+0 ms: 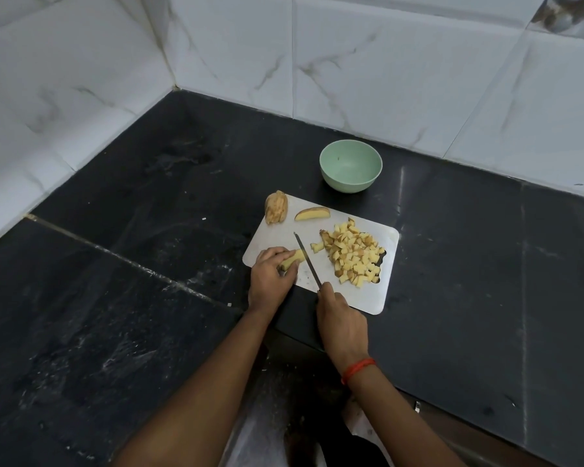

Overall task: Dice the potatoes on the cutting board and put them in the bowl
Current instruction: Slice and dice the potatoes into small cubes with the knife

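Potato strip (294,257), pale yellow, sits at the white rectangular cutting board's (361,294) left edge, gripped by the left hand's (272,276) curled fingers. Right hand (343,323) clasps a slim steel knife (307,259) beside it. Diced yellow cubes (351,254) pile rightward; a mint-green round bowl (348,183) stands beyond.

One head-worn wide-angle view looks steeply down and forward at the countertop (452,264), seemingly from standing height.

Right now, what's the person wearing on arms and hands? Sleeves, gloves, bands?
No gloves on the left hand or the right hand, and no sleeves in view on either arm. A red-orange thread band circles the right wrist. No rings or watch visible.
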